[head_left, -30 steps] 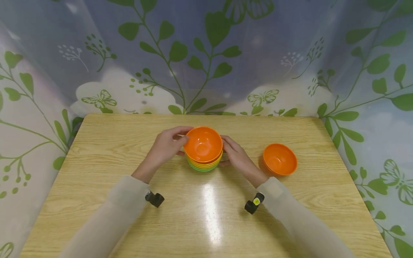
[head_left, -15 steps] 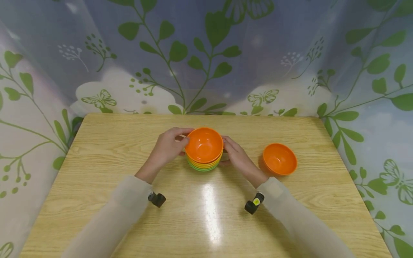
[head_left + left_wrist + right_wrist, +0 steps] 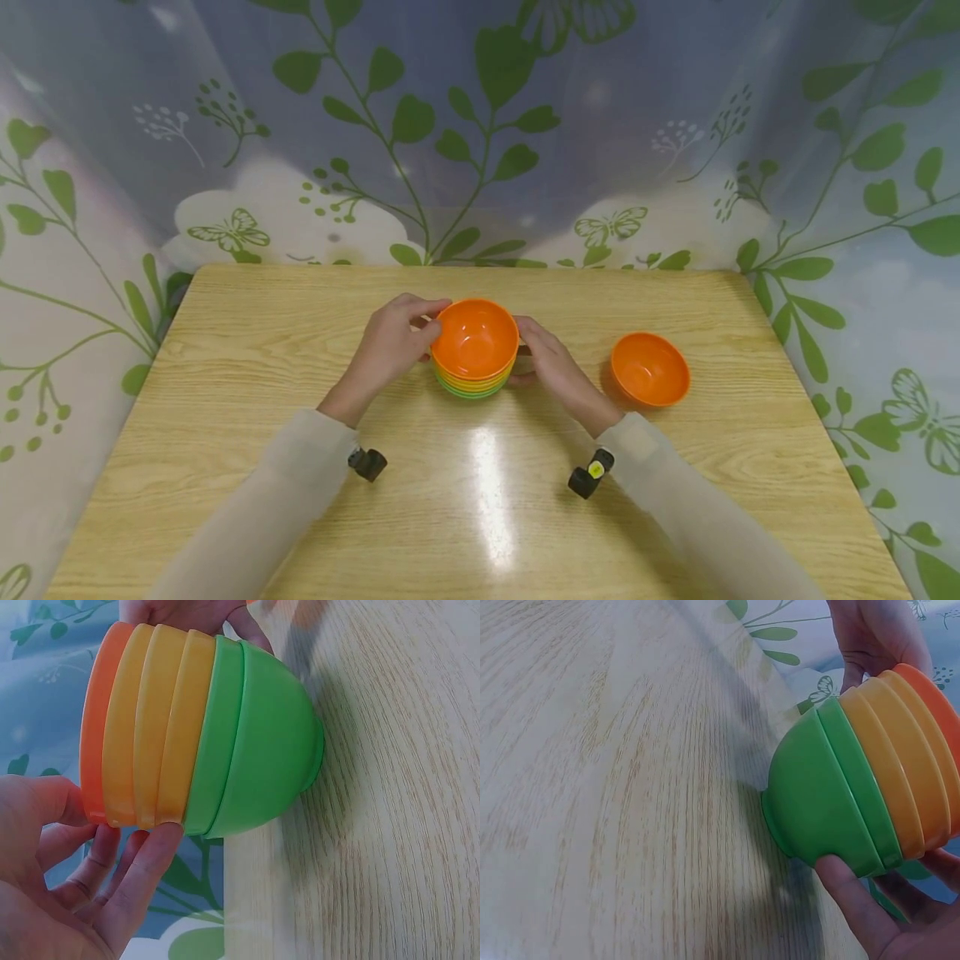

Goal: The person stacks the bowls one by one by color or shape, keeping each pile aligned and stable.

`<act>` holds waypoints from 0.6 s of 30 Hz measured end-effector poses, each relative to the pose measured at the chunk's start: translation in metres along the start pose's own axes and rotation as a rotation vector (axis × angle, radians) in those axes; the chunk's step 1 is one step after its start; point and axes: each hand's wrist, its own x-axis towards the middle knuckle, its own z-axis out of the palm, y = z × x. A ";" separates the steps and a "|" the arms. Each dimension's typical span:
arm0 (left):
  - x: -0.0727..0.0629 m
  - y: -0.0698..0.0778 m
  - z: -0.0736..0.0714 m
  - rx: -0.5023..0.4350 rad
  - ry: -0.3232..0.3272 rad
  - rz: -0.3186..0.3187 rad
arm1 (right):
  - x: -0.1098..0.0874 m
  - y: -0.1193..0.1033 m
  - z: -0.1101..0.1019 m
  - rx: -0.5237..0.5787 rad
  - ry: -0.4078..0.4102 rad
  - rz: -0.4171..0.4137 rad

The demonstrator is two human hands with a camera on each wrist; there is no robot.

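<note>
A stack of nested bowls stands upright at mid-table, with an orange bowl (image 3: 476,337) on top. Below it come three yellow bowls (image 3: 150,727), then two green bowls (image 3: 266,742) at the bottom, seen best in the left wrist view. My left hand (image 3: 392,342) holds the orange bowl at its left rim, some fingertips against the yellow rims. From the right side my right hand (image 3: 557,367) holds the stack, its thumb (image 3: 840,881) on the lowest green bowl and its other fingers higher up, partly hidden.
Another orange bowl (image 3: 650,369) sits apart on the wooden table (image 3: 420,517), to the right of my right hand. Behind the table's far edge hangs a leaf-patterned curtain (image 3: 330,125), which also runs down both sides.
The top orange bowl has come down slightly and sits closer into the stack, my left hand moving slightly with it. My right hand and the separate orange bowl stay nearly in place.
</note>
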 end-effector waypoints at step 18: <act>-0.002 -0.005 0.004 -0.028 -0.038 -0.050 | -0.001 0.001 -0.001 0.010 0.010 -0.001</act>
